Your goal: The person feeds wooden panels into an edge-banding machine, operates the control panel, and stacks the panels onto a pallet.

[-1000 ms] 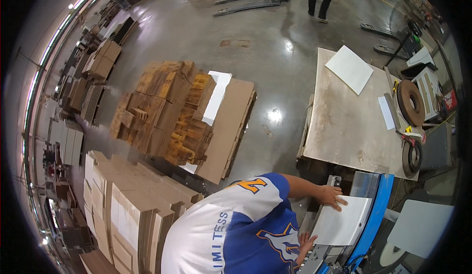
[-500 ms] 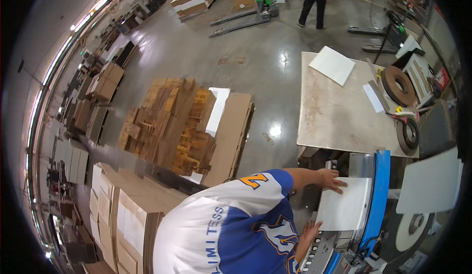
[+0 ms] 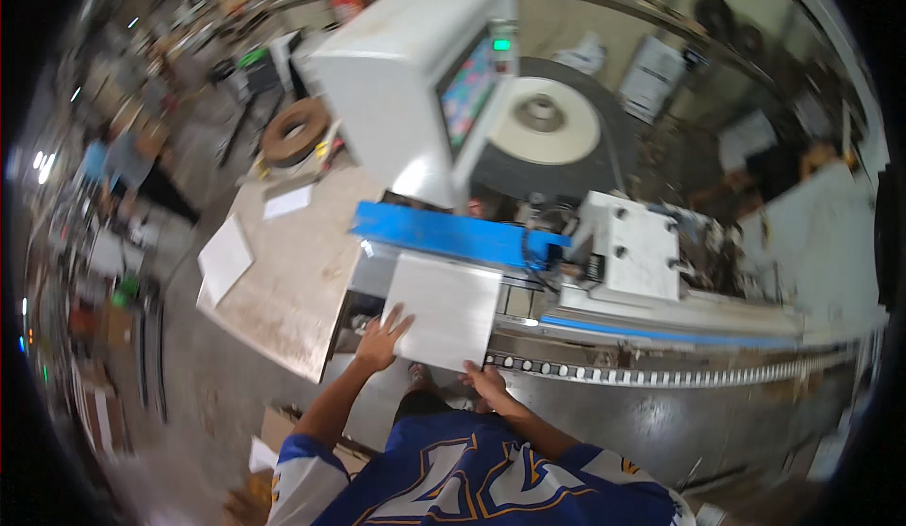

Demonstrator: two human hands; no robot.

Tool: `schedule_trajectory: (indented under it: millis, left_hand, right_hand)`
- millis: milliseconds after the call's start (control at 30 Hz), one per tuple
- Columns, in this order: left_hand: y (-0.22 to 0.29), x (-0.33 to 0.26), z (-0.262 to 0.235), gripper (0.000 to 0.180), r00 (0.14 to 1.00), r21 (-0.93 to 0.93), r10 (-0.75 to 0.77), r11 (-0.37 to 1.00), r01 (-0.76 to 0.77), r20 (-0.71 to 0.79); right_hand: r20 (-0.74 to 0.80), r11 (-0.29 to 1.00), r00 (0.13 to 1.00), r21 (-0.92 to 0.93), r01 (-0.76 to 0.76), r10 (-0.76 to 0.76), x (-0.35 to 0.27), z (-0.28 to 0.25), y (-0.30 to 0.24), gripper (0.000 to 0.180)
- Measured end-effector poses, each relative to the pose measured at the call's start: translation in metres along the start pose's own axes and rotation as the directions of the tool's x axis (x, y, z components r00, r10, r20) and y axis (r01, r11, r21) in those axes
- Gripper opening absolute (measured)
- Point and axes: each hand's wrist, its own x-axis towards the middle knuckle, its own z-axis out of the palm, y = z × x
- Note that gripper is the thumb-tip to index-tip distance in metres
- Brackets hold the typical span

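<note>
A flat, square white panel [image 3: 442, 309] lies on the infeed end of a machine, against the long blue guard [image 3: 444, 233]. My left hand [image 3: 380, 339] rests on the panel's left edge, fingers spread and no grip on it. At the near right corner, my right hand [image 3: 486, 384] touches the panel's edge with its fingers stretched toward it; their undersides are hidden. Right of the panel runs a row of small white rollers [image 3: 604, 375]. Behind the guard stands a tall white control cabinet [image 3: 406, 73] with a lit screen.
To the left, a worn table [image 3: 293, 290] bears a white sheet [image 3: 226, 257] and a brown roll of edge strip [image 3: 294, 133]. A large reel [image 3: 543, 120] lies behind the machine. Another person [image 3: 142, 172] stands far left; a dark figure [image 3: 783, 172] is at the far right.
My view has swung from the floor and stacked cartons on the left to face the machine. Both hands stay at the white panel, which shows little shift against the guard.
</note>
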Motion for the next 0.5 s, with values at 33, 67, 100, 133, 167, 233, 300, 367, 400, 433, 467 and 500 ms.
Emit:
schedule_trajectory:
  millis: [33,67,100,133,167,233,300,367,400,433,467,500]
  left_hand:
    - [-0.003,-0.001,0.004,0.113,1.0,-0.006,0.01,1.0,-0.011,-0.026]
    - [0.0,0.006,0.006,0.109,1.0,-0.013,0.008,1.0,-0.008,-0.025]
    - [0.004,0.011,0.003,0.101,1.0,-0.009,0.009,1.0,-0.009,0.016]
    - [-0.006,0.004,0.015,0.095,0.999,-0.012,0.023,1.0,-0.024,-0.038]
    - [-0.008,-0.003,0.019,0.091,0.991,-0.027,0.056,0.998,-0.06,-0.123]
    - [-0.001,0.005,0.019,0.09,0.993,-0.054,0.068,0.996,-0.074,-0.098]
    - [-0.008,-0.004,0.027,0.09,0.977,-0.037,0.096,0.994,-0.105,-0.192]
    - [0.005,0.005,0.021,0.09,0.966,-0.049,0.158,0.984,-0.171,-0.206]
    - [0.002,0.003,0.022,0.089,0.962,-0.058,0.132,0.987,-0.15,-0.24]
    - [0.001,0.004,0.025,0.089,0.958,-0.063,0.158,0.982,-0.177,-0.238]
    - [-0.002,0.003,0.029,0.089,0.948,-0.072,0.159,0.98,-0.185,-0.275]
    - [-0.006,0.003,0.032,0.088,0.937,-0.082,0.159,0.978,-0.193,-0.312]
  right_hand:
    - [0.013,1.0,1.0,0.011,-0.013,0.013,-0.009,0.0,-0.013,0.051]
    - [0.062,0.996,0.997,-0.07,-0.051,0.056,0.003,-0.01,-0.003,0.052]
    - [0.056,0.998,0.997,0.026,-0.049,0.048,0.007,-0.011,0.007,0.051]
    - [0.077,0.998,0.995,0.006,-0.065,0.064,-0.001,-0.007,-0.007,0.05]
    - [0.094,0.996,0.992,-0.017,-0.082,0.083,-0.013,-0.004,-0.022,0.05]
    - [0.018,0.999,0.999,0.009,0.046,-0.046,0.011,-0.006,0.019,0.05]
    - [-0.011,0.995,1.0,0.095,0.017,-0.016,-0.013,0.005,-0.013,0.05]
    - [-0.018,0.999,1.0,-0.035,0.023,-0.024,0.02,-0.01,0.036,0.051]
    - [-0.055,0.996,0.998,-0.091,-0.02,0.015,0.011,-0.004,0.024,0.053]
    - [-0.083,0.996,0.996,-0.082,-0.024,0.017,0.005,0.002,0.022,0.053]
    - [-0.142,1.0,0.989,-0.002,0.031,-0.031,0.003,0.008,0.02,0.055]
    - [-0.204,0.993,0.976,0.072,0.09,-0.074,-0.001,0.013,0.018,0.057]
